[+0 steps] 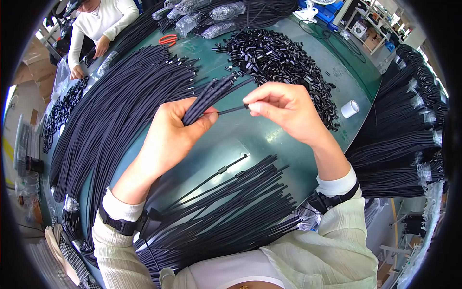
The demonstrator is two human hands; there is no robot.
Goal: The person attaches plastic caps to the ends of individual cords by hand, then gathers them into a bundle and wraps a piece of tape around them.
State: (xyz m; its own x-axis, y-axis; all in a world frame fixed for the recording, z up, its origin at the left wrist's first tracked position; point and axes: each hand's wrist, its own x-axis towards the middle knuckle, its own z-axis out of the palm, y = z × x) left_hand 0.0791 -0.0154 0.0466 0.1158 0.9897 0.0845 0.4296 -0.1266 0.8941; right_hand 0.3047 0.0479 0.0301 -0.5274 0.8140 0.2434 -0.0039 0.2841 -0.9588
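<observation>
My left hand (166, 135) is closed round a bundle of black braided cords (208, 101), whose ends point up and away from me. From that hand a single black cord (232, 110) runs across to the right. At its end, my right hand (291, 113) pinches a small black tube piece (247, 106) between thumb and forefinger; whether the cord passes through it is hidden. Beyond the right hand lies a large heap of short black tubes (274, 53). Nearer my body, many black cords (240, 207) rest on the green table (192, 166), one with a small black piece (222, 170) partway along it.
A wide spread of black cords (110, 101) covers the table's left side. Red-handled pliers (168, 40) and plastic-wrapped bundles (226, 12) lie at the back. A white roll (350, 109) stands on the right. Another person (103, 24) works at far left. Cord bundles (394, 125) hang beyond the right edge.
</observation>
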